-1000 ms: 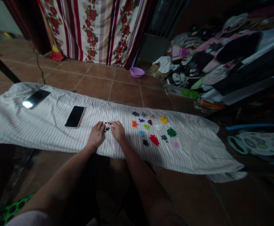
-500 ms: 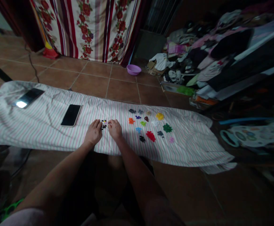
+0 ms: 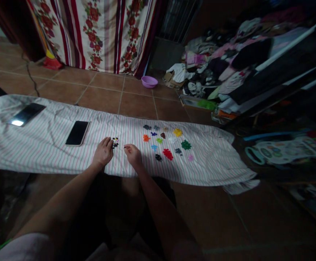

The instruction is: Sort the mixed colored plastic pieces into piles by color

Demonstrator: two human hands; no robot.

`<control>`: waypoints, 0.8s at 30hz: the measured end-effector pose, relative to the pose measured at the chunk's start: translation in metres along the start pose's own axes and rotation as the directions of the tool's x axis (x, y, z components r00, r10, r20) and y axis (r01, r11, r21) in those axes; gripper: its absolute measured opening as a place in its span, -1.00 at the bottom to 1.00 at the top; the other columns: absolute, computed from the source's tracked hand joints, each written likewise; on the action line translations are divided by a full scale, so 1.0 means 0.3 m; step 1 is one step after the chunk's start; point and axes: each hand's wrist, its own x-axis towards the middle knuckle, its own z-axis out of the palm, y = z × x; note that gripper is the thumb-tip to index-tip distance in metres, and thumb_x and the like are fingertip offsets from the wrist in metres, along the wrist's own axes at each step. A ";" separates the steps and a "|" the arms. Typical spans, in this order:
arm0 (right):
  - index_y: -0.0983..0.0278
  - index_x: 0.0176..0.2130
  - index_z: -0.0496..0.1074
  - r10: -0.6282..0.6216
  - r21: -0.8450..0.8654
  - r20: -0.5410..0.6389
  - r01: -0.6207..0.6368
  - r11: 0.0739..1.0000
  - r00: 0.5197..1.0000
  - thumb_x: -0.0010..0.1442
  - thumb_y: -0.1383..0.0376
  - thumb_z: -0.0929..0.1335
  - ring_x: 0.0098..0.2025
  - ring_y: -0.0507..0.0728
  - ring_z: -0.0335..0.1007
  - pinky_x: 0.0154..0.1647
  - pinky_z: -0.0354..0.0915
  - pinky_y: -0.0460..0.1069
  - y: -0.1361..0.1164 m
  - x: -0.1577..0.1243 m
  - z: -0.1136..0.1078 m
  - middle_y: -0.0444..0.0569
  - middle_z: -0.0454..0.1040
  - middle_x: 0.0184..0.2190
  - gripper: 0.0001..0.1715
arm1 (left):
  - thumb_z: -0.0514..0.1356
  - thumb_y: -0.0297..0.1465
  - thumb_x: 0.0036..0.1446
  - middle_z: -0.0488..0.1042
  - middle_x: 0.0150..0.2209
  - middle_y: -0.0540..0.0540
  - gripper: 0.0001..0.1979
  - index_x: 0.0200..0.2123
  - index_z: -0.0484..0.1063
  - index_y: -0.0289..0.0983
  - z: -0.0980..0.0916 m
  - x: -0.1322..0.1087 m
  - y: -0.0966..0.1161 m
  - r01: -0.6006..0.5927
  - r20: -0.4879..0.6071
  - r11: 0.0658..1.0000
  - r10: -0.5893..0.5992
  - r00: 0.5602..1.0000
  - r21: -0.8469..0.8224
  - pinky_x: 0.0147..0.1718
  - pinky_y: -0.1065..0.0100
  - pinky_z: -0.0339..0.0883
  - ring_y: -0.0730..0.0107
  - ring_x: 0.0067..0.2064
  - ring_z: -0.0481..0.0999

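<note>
My left hand (image 3: 103, 152) lies palm down on the striped cloth (image 3: 52, 156), its fingers stretched out and touching the edge of a small mixed cluster (image 3: 115, 143) of tiny pieces. Most of these are black, with a little yellow and pink. To the right of the cluster, my right hand (image 3: 133, 155) pinches a tiny black piece (image 3: 124, 147) between thumb and forefinger; its exact kind is too small to make out. Further right sit several colour-sorted heaps, among them a red heap (image 3: 168, 154), an orange heap (image 3: 146, 137), a black heap (image 3: 158, 157) and a green heap (image 3: 186, 144).
Left of my hands lie a phone (image 3: 78, 133) with a dark screen and another dark, shiny device (image 3: 26, 114) reflecting light. Beyond the cloth, a purple basin (image 3: 149, 82) stands on the tiled floor by a floral curtain (image 3: 106, 40). Clothes (image 3: 201, 69) are piled at right.
My right hand has drawn back from the mixed cluster, towards me and slightly right, with the black piece in its pinch. My left hand stays beside the cluster. The view has shifted a little.
</note>
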 end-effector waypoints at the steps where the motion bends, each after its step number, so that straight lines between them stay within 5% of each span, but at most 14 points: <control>1: 0.22 -0.25 0.47 0.011 0.028 0.001 -0.011 1.000 1.000 0.16 0.35 0.31 -0.30 0.04 0.46 -0.18 0.37 -0.06 0.004 -0.007 -0.005 -0.11 0.52 -0.33 -0.84 | -0.02 -0.50 0.16 0.36 0.10 -0.38 -0.63 0.01 0.38 -0.38 -0.001 0.000 0.000 -0.001 0.000 1.000 0.001 1.000 -0.002 0.17 -0.04 0.23 -0.03 0.21 0.27; 14: 0.23 -0.24 0.46 0.003 -0.090 -0.045 -0.007 0.996 0.999 0.07 0.44 0.28 -0.26 0.07 0.45 -0.13 0.36 -0.03 0.011 -0.076 -0.097 -0.07 0.49 -0.30 -0.74 | 0.01 -0.51 0.10 0.37 0.09 -0.32 -0.59 0.04 0.35 -0.31 -0.004 -0.001 -0.004 -0.007 -0.007 1.000 0.007 1.000 -0.029 0.16 -0.07 0.23 -0.03 0.21 0.27; 24: 0.26 -0.25 0.48 -0.042 -0.323 -0.137 -0.004 0.946 0.990 0.07 0.46 0.23 -0.24 0.13 0.38 -0.13 0.30 0.00 0.064 -0.103 -0.281 0.00 0.47 -0.29 -0.69 | 0.01 -0.51 0.09 0.37 0.10 -0.32 -0.58 0.05 0.35 -0.31 0.002 0.000 -0.008 0.006 -0.007 0.999 -0.006 1.000 -0.044 0.16 -0.10 0.22 -0.03 0.20 0.27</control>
